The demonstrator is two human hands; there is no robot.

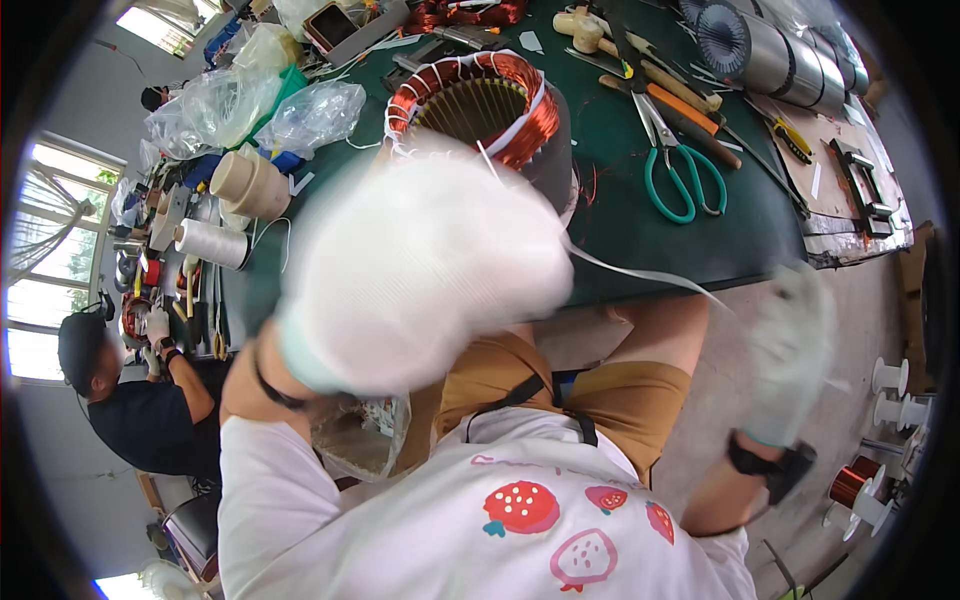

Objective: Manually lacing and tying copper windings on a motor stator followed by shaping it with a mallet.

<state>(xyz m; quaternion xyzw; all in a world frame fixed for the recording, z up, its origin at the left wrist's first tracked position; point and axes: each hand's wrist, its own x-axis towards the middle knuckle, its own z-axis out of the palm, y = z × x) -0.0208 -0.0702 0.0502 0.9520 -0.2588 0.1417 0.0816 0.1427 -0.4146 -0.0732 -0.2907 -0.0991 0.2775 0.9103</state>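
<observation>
A motor stator [562, 130] stands on the green-topped bench, its copper winding [535, 125] bound with white lacing cord around the rim. My left hand [430, 270], in a white glove, is large and blurred in front of the stator's near side; its fingers cannot be made out. From beside it a white lacing cord [650, 275] stretches right and down toward my right hand [790, 340]. That gloved hand is out past the bench edge, blurred by motion, closed around the cord as far as it shows. A short end seems to stick out beyond it.
Green-handled scissors [672, 185] and several hand tools lie right of the stator. Metal cores [775, 60] sit at the far right. A spool of white thread [212, 243] and plastic bags [310, 118] are at left. Another person [135, 385] works farther left. Wire spools [858, 485] stand at lower right.
</observation>
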